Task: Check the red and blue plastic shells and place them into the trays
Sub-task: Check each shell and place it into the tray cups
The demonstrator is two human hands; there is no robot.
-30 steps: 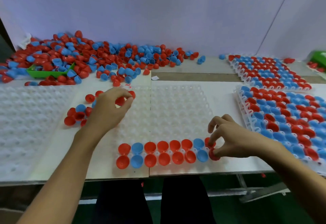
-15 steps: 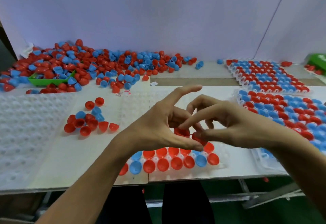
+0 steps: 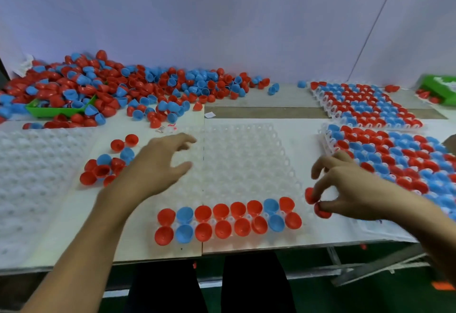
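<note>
Now the right hand (image 3: 350,189) pinches two red shells (image 3: 317,204) beside the tray's (image 3: 246,145) end sockets; the left hand (image 3: 158,164) hovers open, empty.

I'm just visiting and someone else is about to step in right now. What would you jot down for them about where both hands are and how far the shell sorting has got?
Left hand: open, holding nothing, over the clear tray beside the small cluster of loose shells.
Right hand: pinching red shells at the tray's near right corner.
Done: the two nearest rows of the clear tray are filled with red and blue shells; two full trays sit to the right.
Left: the rest of the clear tray, another empty tray on the left, and the big pile at the back of the table.
</note>
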